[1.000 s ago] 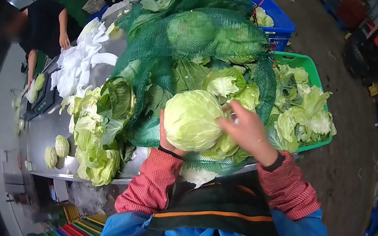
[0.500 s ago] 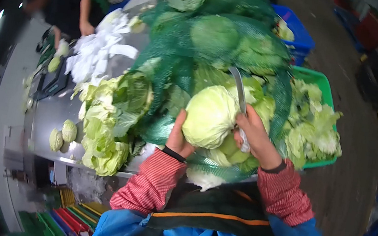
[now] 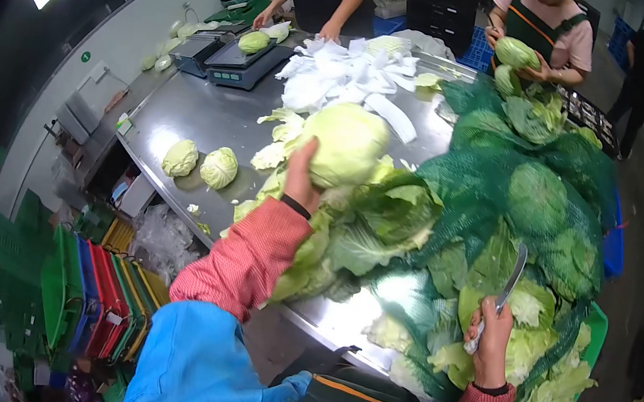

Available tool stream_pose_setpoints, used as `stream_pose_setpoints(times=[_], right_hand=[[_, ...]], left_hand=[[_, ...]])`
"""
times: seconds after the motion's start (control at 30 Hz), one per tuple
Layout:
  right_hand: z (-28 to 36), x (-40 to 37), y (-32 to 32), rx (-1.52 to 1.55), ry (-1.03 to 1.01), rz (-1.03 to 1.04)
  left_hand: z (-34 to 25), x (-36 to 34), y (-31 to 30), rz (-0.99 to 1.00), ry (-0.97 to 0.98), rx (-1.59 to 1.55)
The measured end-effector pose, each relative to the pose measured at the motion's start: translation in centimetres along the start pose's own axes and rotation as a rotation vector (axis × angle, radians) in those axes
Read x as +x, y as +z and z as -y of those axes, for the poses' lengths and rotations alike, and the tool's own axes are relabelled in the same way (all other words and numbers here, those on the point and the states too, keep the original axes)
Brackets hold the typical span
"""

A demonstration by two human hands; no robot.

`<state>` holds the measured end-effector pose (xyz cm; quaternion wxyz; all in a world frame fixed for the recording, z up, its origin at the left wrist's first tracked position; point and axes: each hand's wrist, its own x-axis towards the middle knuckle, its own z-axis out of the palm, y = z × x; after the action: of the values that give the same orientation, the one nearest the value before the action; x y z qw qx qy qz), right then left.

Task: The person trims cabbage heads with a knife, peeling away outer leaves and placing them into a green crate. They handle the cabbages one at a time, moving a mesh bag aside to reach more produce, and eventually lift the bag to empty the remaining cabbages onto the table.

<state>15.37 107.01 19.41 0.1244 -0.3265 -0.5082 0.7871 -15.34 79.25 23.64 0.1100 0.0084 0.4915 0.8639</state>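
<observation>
A trimmed pale green cabbage (image 3: 346, 142) is raised over the steel table, with my left hand (image 3: 303, 174) closed around its near left side. Loose outer leaves (image 3: 386, 220) lie in a heap just beneath it. My right hand (image 3: 492, 341) grips the handle of a curved knife (image 3: 513, 273), blade pointing up and away from me. Around that hand are leaves and a green mesh sack (image 3: 474, 170) with whole cabbages inside. Two small trimmed cabbages (image 3: 200, 163) sit on the table to the left.
White net sleeves (image 3: 341, 78) are piled mid-table beside a scale (image 3: 247, 63) bearing a cabbage. Two co-workers stand across the table, one holding a cabbage (image 3: 517, 53). A green crate (image 3: 595, 328) of leaves is at right. Coloured crates (image 3: 101, 292) stand at lower left.
My left hand has carried the cabbage left, away from the knife. My right hand stays low at right, still holding the knife. The view has turned left, showing more of the table.
</observation>
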Motion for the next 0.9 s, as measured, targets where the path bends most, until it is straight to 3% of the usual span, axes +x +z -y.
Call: stream_pose_setpoints(times=[0.07,0.13,0.17,0.2,0.23,0.33,0.4,0.47,0.53,0.57,0.63,0.67,0.7,0.73,0.77,0.8,0.9], right_hand=[[-1.1,0.7,1.7,-0.025,0.025,-0.018],[-1.6,1.3,3.6,-0.043,0.065,-0.04],[-1.6,1.3,4.0,-0.037,0.076,-0.086],[-1.7,1.3,4.6,-0.018,0.074,-0.101],[-1.8,1.3,5.0,-0.027,0.07,-0.104],[-3.0,2.1,4.6,-0.066,0.017,-0.123],[-2.7,2.0,4.4,-0.106,-0.02,-0.202],[-2.5,2.4,3.1,-0.136,-0.074,-0.264],[-2.7,3.7,1.0,-0.144,-0.154,-0.33],[-2.5,4.3,-0.3,-0.192,-0.206,-0.403],[-1.5,6.1,-3.5,-0.297,-0.307,-0.534],[-1.2,7.9,-5.9,-0.453,-0.461,-0.631],[-0.7,9.7,-8.5,-0.611,-0.612,-0.721],[0.7,11.1,-10.9,-0.649,-0.612,-0.67],[2.4,12.4,-13.3,-0.686,-0.614,-0.618],[3.5,13.4,-15.1,-0.722,-0.617,-0.563],[7.9,12.5,-16.7,-0.522,-0.035,-0.18]], left_hand=[[-1.9,6.1,-6.5,-0.183,0.102,0.039],[-3.2,12.5,-15.4,-0.476,-0.02,0.196],[-2.9,16.1,-21.2,-0.351,-0.13,0.132],[-3.2,16.2,-22.4,-0.299,-0.141,0.075],[-4.2,15.7,-23.8,-0.104,-0.287,-0.108],[-4.2,21.1,-25.9,-0.136,-0.276,0.145],[-4.7,24.3,-25.5,-0.233,-0.123,0.56],[-5.0,23.5,-22.0,-0.496,0.239,1.44],[-4.2,21.4,-16.8,-0.564,0.706,1.631],[-3.2,20.6,-13.1,-0.39,0.808,1.522],[0.5,18.6,-4.7,0.179,0.566,1.021],[3.3,16.1,0.3,0.483,0.401,0.77],[5.4,11.2,5.9,0.694,0.168,0.745],[7.6,6.4,10.8,0.938,-0.048,0.571],[10.2,2.9,14.7,1.092,-0.265,0.618],[13.3,-0.1,17.6,1.105,-0.554,0.616],[25.3,-3.3,23.3,1.398,-0.919,0.933]])
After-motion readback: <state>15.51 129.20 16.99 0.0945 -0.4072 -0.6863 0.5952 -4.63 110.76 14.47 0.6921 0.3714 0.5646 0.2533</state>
